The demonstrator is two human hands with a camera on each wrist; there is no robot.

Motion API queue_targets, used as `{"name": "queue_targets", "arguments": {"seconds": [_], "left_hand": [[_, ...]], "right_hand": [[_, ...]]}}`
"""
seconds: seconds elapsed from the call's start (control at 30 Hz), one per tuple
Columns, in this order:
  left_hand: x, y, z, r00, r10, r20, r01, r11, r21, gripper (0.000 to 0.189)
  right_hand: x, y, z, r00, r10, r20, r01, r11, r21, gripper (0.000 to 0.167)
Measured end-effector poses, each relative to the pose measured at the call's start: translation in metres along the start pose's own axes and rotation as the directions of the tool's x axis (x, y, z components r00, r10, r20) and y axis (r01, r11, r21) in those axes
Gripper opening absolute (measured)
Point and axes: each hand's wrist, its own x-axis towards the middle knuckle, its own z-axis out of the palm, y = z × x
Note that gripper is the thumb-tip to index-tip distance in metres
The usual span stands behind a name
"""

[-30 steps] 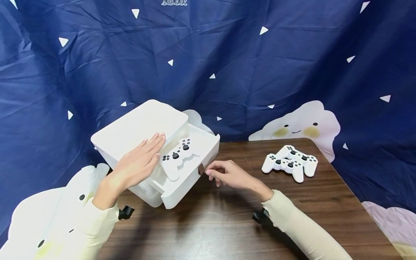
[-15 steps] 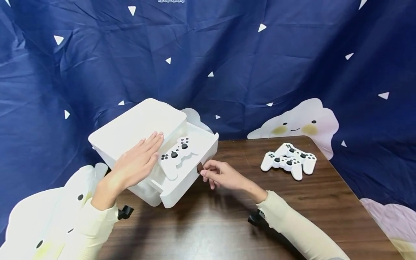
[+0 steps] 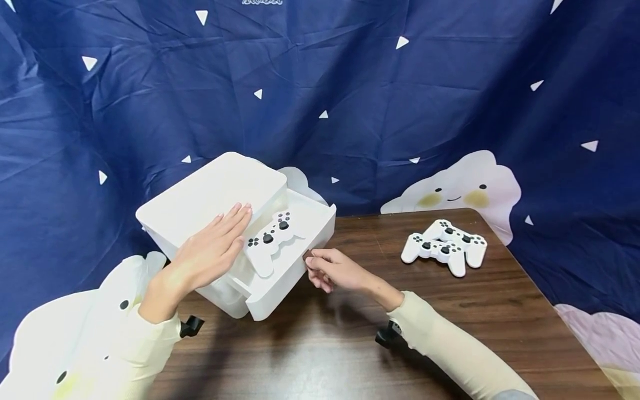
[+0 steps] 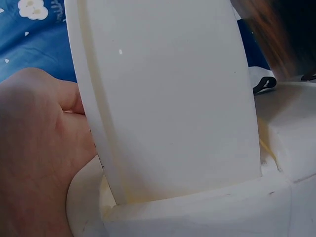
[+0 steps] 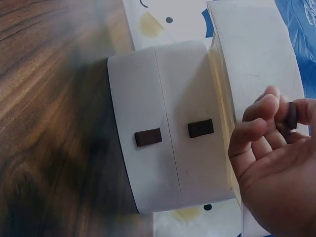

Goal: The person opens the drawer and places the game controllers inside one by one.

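A white drawer box (image 3: 220, 189) stands on the table, its top drawer (image 3: 320, 222) pulled out. Inside that drawer lies a white game controller (image 3: 275, 239). My left hand (image 3: 210, 253) rests on the box's top near its front edge, fingers straight. At the drawer's front, my right hand (image 3: 337, 270) pinches the small brown drawer pull (image 5: 292, 116) between thumb and curled fingers. Below, the right wrist view shows two closed drawers with brown pulls (image 5: 148, 137). Seen from the left wrist, the pulled-out drawer's white side (image 4: 173, 98) fills the middle.
Two more white controllers (image 3: 445, 247) lie overlapping on the right part of the brown wooden table (image 3: 370, 355). Behind the table hangs a dark blue cloth (image 3: 360, 111) printed with clouds and white triangles.
My right hand has moved slightly left, and its thumb and fingers have closed on the brown drawer pull. The left hand, drawer and controllers show no clear movement of their own.
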Motion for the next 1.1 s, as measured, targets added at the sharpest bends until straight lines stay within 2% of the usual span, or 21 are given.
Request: {"name": "queue_targets", "arguments": {"seconds": [0.17, 0.33, 0.57, 1.1], "left_hand": [[0.0, -0.001, 0.0, 1.0, 0.0, 0.002, 0.0, 1.0, 0.002, 0.06], [0.0, -0.001, 0.0, 1.0, 0.002, 0.001, -0.002, 1.0, 0.002, 0.06], [0.001, 0.0, 0.001, 1.0, 0.007, -0.002, -0.007, 1.0, 0.002, 0.06], [0.001, 0.0, 0.001, 1.0, -0.001, 0.002, 0.001, 1.0, 0.003, 0.06]], "right_hand": [[0.001, -0.003, -0.001, 1.0, 0.008, 0.019, -0.009, 0.999, 0.035, 0.037], [0.003, -0.002, -0.002, 1.0, -0.015, 0.006, 0.014, 0.998, 0.06, 0.04], [0.002, -0.005, 0.001, 1.0, -0.013, -0.011, 0.014, 0.995, 0.099, 0.036], [0.013, -0.015, 0.003, 0.998, -0.027, -0.064, 0.03, 0.999, 0.037, 0.034]]}}
